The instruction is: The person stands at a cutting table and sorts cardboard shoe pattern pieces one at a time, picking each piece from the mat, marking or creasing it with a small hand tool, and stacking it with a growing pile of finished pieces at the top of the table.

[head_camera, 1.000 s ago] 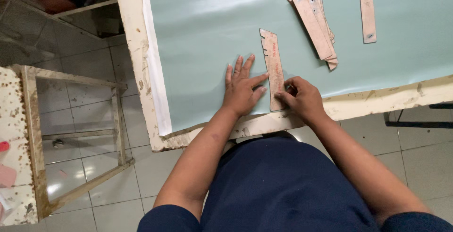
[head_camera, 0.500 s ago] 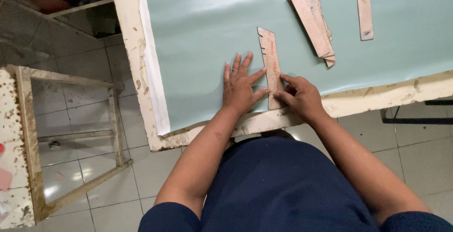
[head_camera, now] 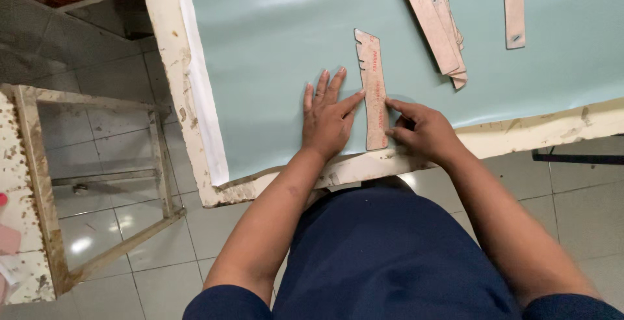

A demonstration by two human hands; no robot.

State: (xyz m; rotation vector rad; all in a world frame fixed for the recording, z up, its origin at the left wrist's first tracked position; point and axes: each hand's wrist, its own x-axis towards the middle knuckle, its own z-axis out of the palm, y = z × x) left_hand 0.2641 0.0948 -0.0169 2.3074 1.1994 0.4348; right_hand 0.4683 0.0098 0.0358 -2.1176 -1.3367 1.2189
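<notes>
A long, narrow cardboard template (head_camera: 374,86) with a notched left edge lies upright on a pale green sheet (head_camera: 273,40), near the table's front edge. My left hand (head_camera: 328,115) lies flat on the sheet just left of it, fingers spread, with the index fingertip touching the template's edge. My right hand (head_camera: 422,131) is at the template's lower right edge, with the index finger and thumb pressed against it and the other fingers curled. Whether something small is inside that hand is hidden.
A fanned stack of similar cardboard strips (head_camera: 432,17) lies at the back of the sheet, with a single strip (head_camera: 513,8) further right. The worn white table (head_camera: 188,105) ends at left. A paint-spattered wooden frame (head_camera: 39,164) stands on the tiled floor.
My right hand has slid from over the template's lower end to its right edge. My left hand stays flat beside it. The view has shifted slightly.
</notes>
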